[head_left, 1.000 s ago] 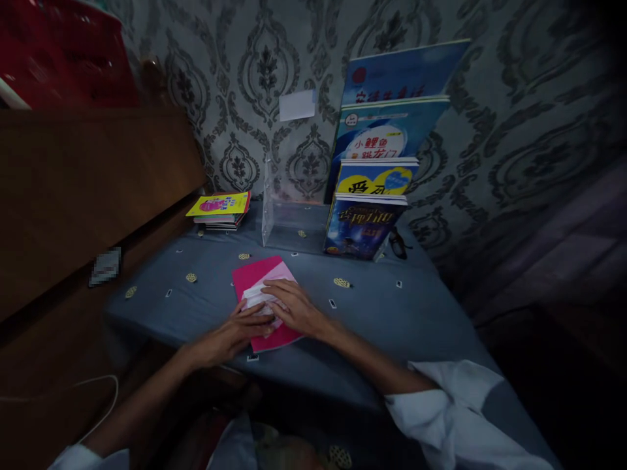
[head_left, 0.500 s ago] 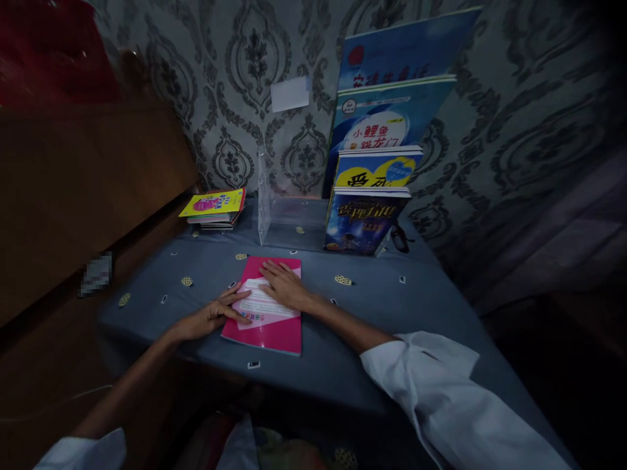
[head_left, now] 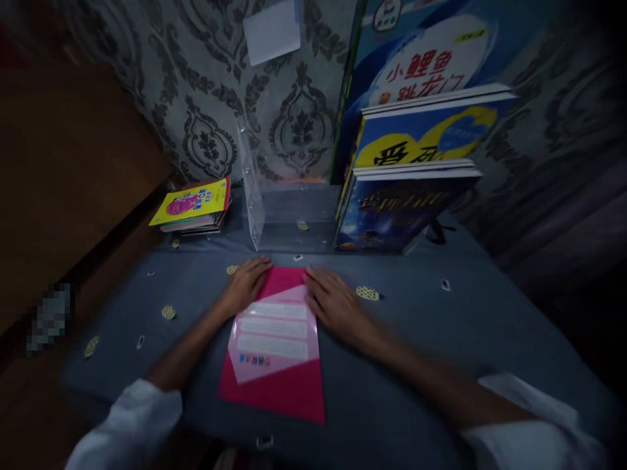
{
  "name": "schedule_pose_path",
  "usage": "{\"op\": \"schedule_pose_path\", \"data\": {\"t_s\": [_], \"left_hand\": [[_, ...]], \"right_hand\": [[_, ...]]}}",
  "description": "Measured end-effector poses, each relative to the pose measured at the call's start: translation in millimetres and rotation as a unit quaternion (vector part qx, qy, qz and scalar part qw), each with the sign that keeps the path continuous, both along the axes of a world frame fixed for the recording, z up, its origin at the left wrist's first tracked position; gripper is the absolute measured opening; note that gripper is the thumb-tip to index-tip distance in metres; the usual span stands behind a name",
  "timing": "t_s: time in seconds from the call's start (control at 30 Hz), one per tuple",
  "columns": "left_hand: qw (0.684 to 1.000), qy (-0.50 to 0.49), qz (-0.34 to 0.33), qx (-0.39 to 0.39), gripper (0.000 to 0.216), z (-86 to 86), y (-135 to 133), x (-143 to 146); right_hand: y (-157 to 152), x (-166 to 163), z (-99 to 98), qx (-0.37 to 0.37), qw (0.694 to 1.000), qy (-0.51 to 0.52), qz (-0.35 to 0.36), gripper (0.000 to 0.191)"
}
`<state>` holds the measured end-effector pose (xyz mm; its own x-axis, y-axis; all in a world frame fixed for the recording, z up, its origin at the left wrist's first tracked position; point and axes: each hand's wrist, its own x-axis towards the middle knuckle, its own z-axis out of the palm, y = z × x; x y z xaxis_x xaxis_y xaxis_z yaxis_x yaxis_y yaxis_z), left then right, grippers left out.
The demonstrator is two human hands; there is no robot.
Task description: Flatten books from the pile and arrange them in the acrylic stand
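A pink book (head_left: pixel 279 391) with a pale panel of text lies flat on the cloth-covered table. Its far left corner is between the curled fingers of my left hand (head_left: pixel 245 285). On the opposite side, my right hand (head_left: pixel 336 303) grips the upper right edge, its fingertips at the border of the cover. The undersides of the fingers are hidden, and motion blurs both hands slightly.
Behind the pink book stands a clear acrylic book rack (head_left: pixel 252 189). Several upright books (head_left: pixel 401 209) fill its right side. A small stack of books (head_left: pixel 193 205) lies at the back left. The patterned wall carries a white card (head_left: pixel 272 32).
Both hands have slid off the middle of the pink cover to its far left and right edges. The camera view has come closer and tipped downward.
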<state>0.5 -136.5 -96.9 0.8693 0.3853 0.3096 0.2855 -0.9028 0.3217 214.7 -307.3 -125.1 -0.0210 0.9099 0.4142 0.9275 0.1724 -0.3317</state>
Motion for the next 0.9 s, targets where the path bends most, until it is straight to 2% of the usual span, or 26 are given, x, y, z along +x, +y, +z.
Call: {"op": "schedule_pose_path", "data": {"t_s": [0.07,0.17,0.37,0.53,0.9], "left_hand": [[1.000,-0.015,-0.009,0.009,0.040,-7.4,-4.1,-1.7],[0.999,-0.024,-0.004,0.024,0.039,-10.8,-9.6,-11.5],[0.999,-0.010,0.001,0.034,0.035,-0.6,2.0,-12.7],[0.996,-0.001,0.027,0.080,0.033,3.7,2.0,-8.6],[0.983,0.069,0.065,0.155,0.033,12.4,-7.4,-5.1]], "right_hand": [[-7.6,-4.8,-6.1,0.029,1.000,-0.004,0.008,0.043],[-14.6,-9.3,-7.2,0.033,0.999,-0.032,-0.001,0.043],[-4.2,-8.3,9.9,0.000,1.000,-0.029,-0.003,0.041],[2.0,-9.8,20.2,-0.037,0.999,-0.028,-0.014,0.037],[-1.7,-15.8,33.5,-0.015,0.995,-0.089,-0.040,0.025]]}}
